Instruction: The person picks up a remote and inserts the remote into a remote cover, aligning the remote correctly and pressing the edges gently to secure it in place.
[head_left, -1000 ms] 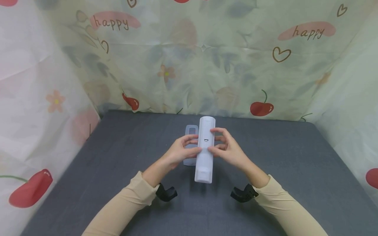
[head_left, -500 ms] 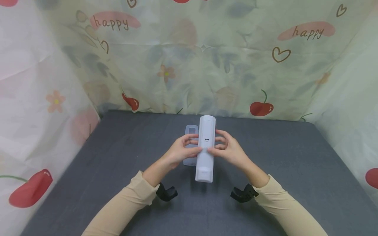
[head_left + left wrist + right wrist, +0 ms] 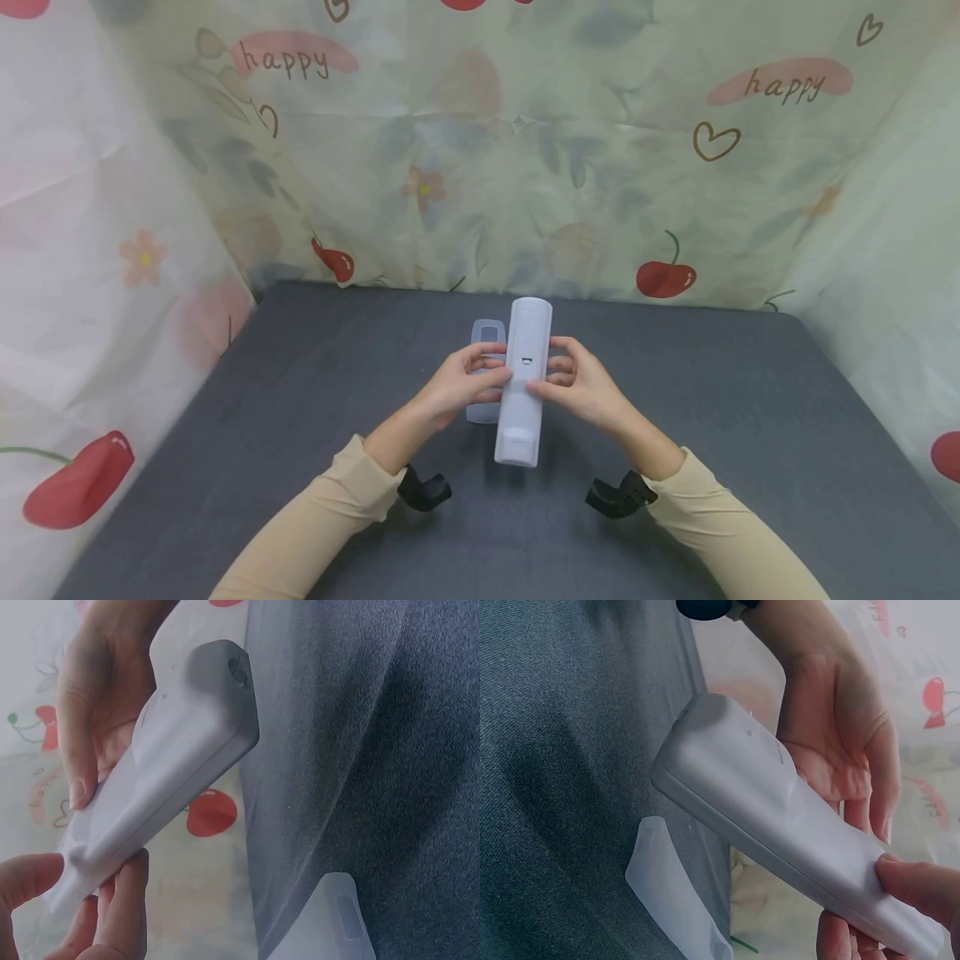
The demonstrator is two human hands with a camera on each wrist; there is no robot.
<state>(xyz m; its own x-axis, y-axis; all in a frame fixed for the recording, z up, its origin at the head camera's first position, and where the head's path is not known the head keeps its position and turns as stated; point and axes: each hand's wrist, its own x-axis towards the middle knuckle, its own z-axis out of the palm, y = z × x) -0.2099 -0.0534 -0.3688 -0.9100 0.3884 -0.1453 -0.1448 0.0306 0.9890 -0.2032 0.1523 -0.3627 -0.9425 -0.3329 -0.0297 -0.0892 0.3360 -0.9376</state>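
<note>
A white remote control (image 3: 525, 375) is held raised over the table, its back with a small latch notch facing the head camera. On its left side my left hand (image 3: 453, 387) grips it, thumb on the back and fingers round the edge. My right hand (image 3: 588, 383) pinches the opposite side the same way. Both wrist views show the remote's body (image 3: 172, 750) tilted between the two hands. Behind it on the table lies a translucent remote cover (image 3: 483, 412) with a cut-out window, partly hidden by the left fingers and the remote.
A dark grey cloth covers the table (image 3: 337, 367). Patterned curtains (image 3: 517, 183) with cherries and lettering stand at the back and both sides. A black wrist mount (image 3: 423, 490) sits on the left wrist and another black mount (image 3: 621, 493) on the right.
My right index finger has slid from the remote's back to its right edge. The remote's far end has tipped slightly to the right. The translucent cover stays where it was.
</note>
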